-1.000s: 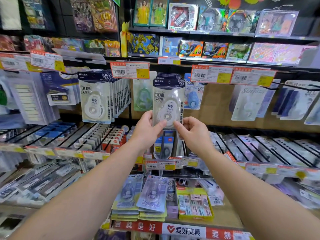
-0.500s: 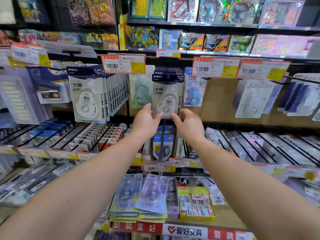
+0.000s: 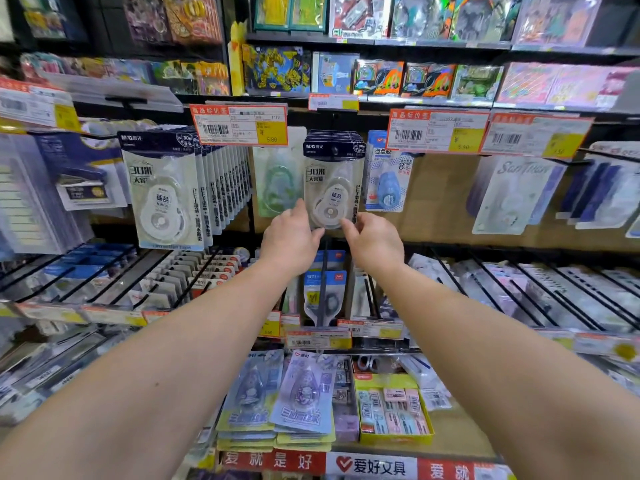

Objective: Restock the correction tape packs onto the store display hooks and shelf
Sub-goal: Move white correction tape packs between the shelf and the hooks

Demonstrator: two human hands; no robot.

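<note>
Full row of matching packs hangs left; centre, the correction tape pack hangs on its hook, fronting a small stack. Left hand and right hand pinch its bottom corners.

Two bare forearms, no sleeves in view. Left hand and right hand without gloves, rings, watch or bands.
</note>
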